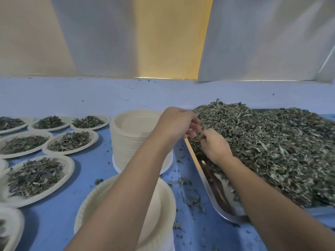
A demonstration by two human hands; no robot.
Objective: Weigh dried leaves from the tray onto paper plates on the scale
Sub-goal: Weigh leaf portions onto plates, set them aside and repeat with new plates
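Observation:
A big heap of dried leaves (262,142) fills a metal tray (220,211) on the right. Both hands are at the heap's left edge. My left hand (178,124) has its fingers curled around a pinch of leaves. Just to its right, my right hand (213,144) digs into the leaves with curled fingers. An empty paper plate (163,200) lies in front of me under my left forearm. The scale is hidden from view.
A tall stack of empty paper plates (126,134) stands left of the tray. Several filled plates of leaves (36,176) cover the blue table (90,169) on the left. Loose crumbs lie beside the tray. White sheets hang behind.

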